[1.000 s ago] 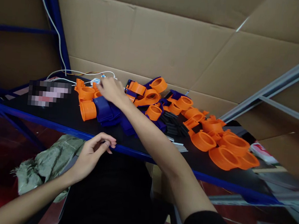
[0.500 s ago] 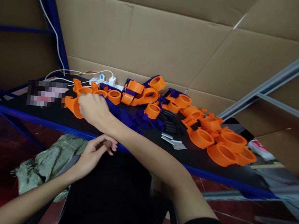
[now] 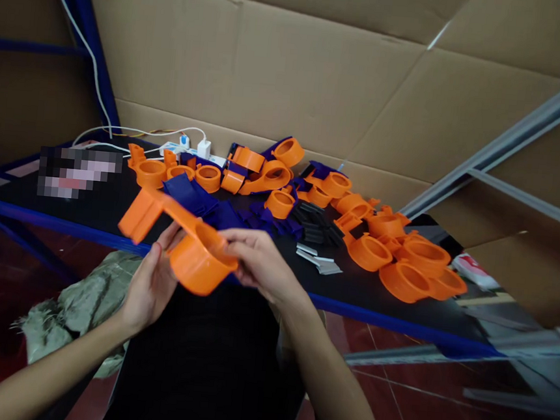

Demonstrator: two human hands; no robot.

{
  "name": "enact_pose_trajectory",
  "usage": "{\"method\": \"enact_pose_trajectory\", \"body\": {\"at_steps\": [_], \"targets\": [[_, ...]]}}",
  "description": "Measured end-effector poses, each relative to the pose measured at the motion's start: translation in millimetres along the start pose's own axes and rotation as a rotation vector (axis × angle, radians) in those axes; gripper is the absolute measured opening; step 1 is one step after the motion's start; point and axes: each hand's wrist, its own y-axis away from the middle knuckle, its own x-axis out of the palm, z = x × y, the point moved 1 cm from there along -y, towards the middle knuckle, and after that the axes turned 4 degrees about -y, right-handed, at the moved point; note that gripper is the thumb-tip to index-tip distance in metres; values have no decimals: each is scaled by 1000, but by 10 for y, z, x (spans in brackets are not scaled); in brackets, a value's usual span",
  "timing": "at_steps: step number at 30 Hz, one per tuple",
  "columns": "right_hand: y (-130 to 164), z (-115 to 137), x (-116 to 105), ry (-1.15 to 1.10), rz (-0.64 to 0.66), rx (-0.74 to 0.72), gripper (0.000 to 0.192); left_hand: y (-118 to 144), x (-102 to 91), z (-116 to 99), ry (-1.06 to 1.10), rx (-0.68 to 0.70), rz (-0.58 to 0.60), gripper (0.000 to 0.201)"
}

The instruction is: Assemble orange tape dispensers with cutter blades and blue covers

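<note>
The orange ring piece (image 3: 199,268) is up in front of the person's lap, off the tabletop (image 3: 351,295) edge, its ring rim pinched in the right hand (image 3: 268,268), while the left hand (image 3: 148,287) cups behind it, whether gripping I can't tell. To handle it well, I'd steady the flat arm with the left and turn the ring gently, without squeezing its wall. Below the tabletop's near edge slumps a greenish sack (image 3: 91,291), its contents hidden from here.
</note>
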Motion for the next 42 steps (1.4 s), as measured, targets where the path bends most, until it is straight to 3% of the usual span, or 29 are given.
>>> {"method": "enact_pose_trajectory", "body": {"at_steps": [2, 4, 8, 11, 14, 16, 17, 20, 22, 25, 29, 34, 42], "targets": [[115, -260, 83, -177, 224, 226, 31, 22, 18, -2, 10, 18, 65, 71], [176, -512, 203, -270, 380, 340, 18, 59, 24, -6, 17, 10, 141, 78], [232, -874, 436, -315, 530, 424, 26, 161, 47, -86, 56, -57, 206, 72], [285, -857, 447, -220, 568, 428, 22, 191, 66, -176, 34, -150, 130, 65], [335, -560, 198, 253, 467, 230, 27, 170, 75, -203, 20, -207, 98, 69], [361, -301, -85, 406, 302, 102, 30, 161, 85, -165, 13, -278, 125, 68], [374, -185, -247, 456, 184, 37, 32, 165, 92, -133, 3, -331, 148, 66], [456, 37, -762, 778, -343, -210, 35, 198, 117, -31, -19, -492, 222, 58], [546, 52, -1069, 1047, -551, -255, 31, 220, 119, 19, 3, -564, 231, 42], [665, -52, -1433, 1269, -562, -114, 27, 228, 93, 60, 49, -657, 158, 16], [703, -163, -1680, 1270, -537, 11, 28, 223, 99, 55, -35, -714, 164, 26], [674, -144, -1701, 1247, -581, -16, 22, 223, 176, 44, -134, -593, 273, 36], [678, -57, -1621, 1304, -579, -96, 18, 205, 183, 83, -209, -604, 317, 40]]}}
